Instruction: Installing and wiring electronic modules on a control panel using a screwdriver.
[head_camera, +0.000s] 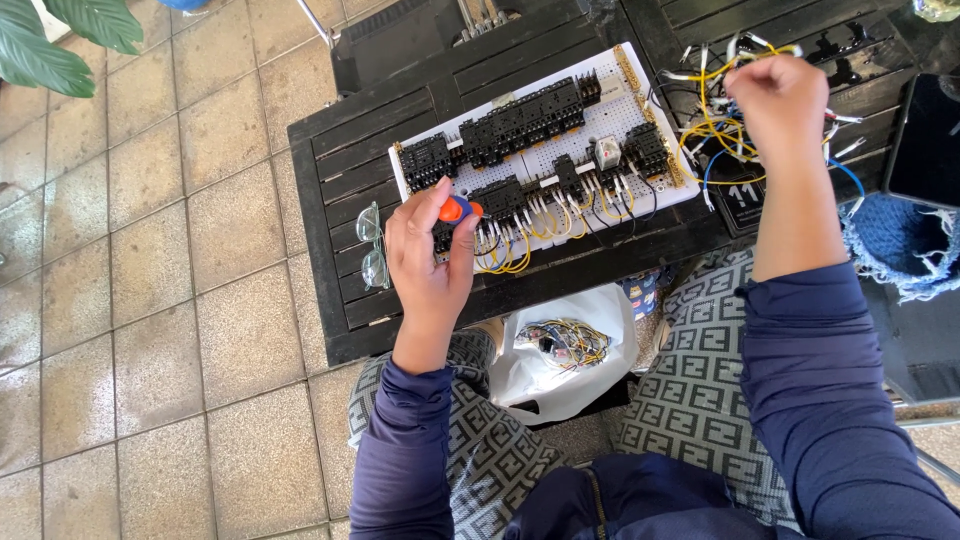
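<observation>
Orange-handled screwdriver (459, 209) gripped upright in left hand (430, 262), tip down at wired panel (610, 110) front edge. Right hand (782, 100) closed, raised over loose wire bundle (715, 120), well right of panel.

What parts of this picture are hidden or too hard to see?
All in the head view:
- The screwdriver: only its orange and blue handle shows; the left hand hides the tip.
- What the right hand pinches: its fingers face away, above the loose wires.
- The dark tablet: cut off by the right edge.
- The bundle in the white bag: too small to tell apart.
- The plant: cut off at the top left corner.
</observation>
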